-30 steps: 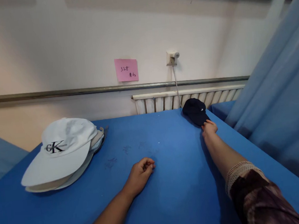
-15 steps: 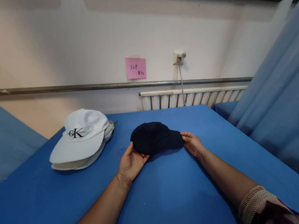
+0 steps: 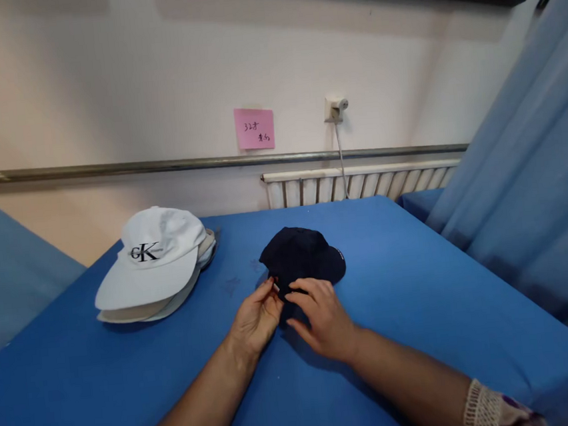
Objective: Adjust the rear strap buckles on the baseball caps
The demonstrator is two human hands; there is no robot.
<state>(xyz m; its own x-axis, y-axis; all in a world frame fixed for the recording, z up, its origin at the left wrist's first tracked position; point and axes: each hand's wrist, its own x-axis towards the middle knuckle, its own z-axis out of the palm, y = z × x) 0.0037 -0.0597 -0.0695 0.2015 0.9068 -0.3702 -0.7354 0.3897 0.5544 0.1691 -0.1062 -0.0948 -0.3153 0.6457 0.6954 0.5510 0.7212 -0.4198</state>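
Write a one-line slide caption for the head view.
Left hand holding a dark cap, right hand at its near edge, stacked caps to the left on a blue surface.

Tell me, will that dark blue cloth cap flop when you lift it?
Maybe partly: the cap has a curved brim that looks stiff, but its uneven crown suggests soft fabric. It's probably light, since the left hand holds just an edge.

The right sleeve (image 3: 515, 413), pale with purple patches, ends in a cream openwork cuff (image 3: 481, 409)
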